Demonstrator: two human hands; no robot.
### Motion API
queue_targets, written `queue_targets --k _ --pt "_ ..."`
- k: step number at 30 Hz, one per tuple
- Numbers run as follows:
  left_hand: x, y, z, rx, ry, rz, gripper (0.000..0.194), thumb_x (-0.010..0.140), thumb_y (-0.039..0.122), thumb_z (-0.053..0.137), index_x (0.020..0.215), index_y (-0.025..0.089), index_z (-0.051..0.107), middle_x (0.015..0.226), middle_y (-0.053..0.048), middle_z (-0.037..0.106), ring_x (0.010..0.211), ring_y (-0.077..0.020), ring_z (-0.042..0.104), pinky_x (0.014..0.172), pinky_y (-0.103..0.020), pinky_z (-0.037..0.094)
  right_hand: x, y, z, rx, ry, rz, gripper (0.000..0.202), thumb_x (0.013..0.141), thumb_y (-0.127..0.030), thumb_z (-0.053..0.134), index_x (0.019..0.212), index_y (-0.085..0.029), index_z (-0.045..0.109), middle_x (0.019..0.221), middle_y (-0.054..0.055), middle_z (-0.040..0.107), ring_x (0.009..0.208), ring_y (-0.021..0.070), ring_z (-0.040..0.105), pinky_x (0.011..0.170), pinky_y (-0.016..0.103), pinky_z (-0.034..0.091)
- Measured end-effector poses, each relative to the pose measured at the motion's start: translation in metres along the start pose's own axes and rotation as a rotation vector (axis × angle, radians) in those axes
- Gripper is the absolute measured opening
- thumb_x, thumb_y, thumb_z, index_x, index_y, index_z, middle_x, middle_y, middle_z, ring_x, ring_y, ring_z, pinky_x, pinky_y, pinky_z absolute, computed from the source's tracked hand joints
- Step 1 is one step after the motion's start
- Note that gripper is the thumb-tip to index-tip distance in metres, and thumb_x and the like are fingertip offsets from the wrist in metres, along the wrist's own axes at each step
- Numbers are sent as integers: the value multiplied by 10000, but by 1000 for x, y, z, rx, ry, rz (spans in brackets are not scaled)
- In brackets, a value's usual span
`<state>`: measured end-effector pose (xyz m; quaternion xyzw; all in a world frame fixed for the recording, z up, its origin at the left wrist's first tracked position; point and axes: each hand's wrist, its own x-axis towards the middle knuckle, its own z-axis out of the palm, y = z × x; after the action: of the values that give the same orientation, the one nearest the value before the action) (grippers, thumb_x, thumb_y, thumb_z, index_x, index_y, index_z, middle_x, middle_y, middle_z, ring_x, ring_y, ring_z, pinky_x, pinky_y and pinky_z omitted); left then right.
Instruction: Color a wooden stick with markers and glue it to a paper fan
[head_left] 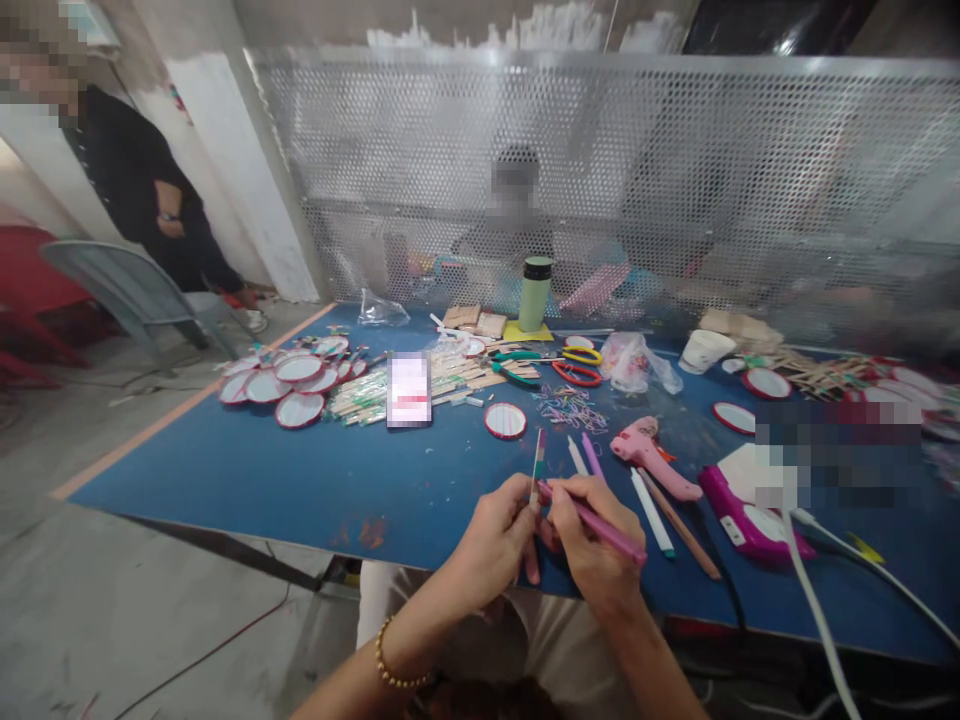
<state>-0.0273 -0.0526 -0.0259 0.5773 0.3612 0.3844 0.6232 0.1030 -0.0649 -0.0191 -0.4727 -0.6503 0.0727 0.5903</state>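
Close to the table's front edge, my left hand point(491, 535) pinches a flat wooden stick point(538, 458) upright; its upper part shows purple and teal colouring. My right hand point(600, 565) is closed around a pink marker pen point(611, 532), its tip end at the stick. Just beyond my hands lies a round white disc with a red rim point(505, 420). To the right of it are a white pen point(577, 456) and a purple pen point(592, 457). A teal-tipped white marker point(652, 513) and a brown pencil-like stick point(681, 524) lie beside my right hand.
A pink glue gun point(652, 458) and a magenta device point(750, 530) with white cables are at right. Pliers point(577, 373), a phone point(409, 390), bundled sticks point(360, 395), red-rimmed discs point(264, 385) and a green bottle point(535, 297) stand farther back. A person point(142, 180) is at left.
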Motion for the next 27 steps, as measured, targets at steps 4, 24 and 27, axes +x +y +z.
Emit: queue_targets --k 4,24,27 --pt "0 -1 0 21 14 0 348 940 550 481 874 209 461 504 101 445 355 -82 503 335 -140 332 -1 -1 0 -14 -8 -12 169 925 -222 569 797 -204 677 527 -50 612 381 93 545 412 193 451" --pt "-1 -1 -1 16 -2 -33 342 942 538 482 907 198 482 596 62 543 349 -66 492 316 -127 294 0 1 -2 -102 26 10 204 928 -243 557 759 -208 666 570 -19 655 461 126 610 469 219 502" --pt "-1 -1 -1 21 -1 -34 330 946 526 483 906 198 475 603 60 554 357 -63 497 320 -124 285 0 0 -2 -85 24 -1 197 925 -230 557 763 -207 667 580 -20 657 462 120 605 471 215 497"
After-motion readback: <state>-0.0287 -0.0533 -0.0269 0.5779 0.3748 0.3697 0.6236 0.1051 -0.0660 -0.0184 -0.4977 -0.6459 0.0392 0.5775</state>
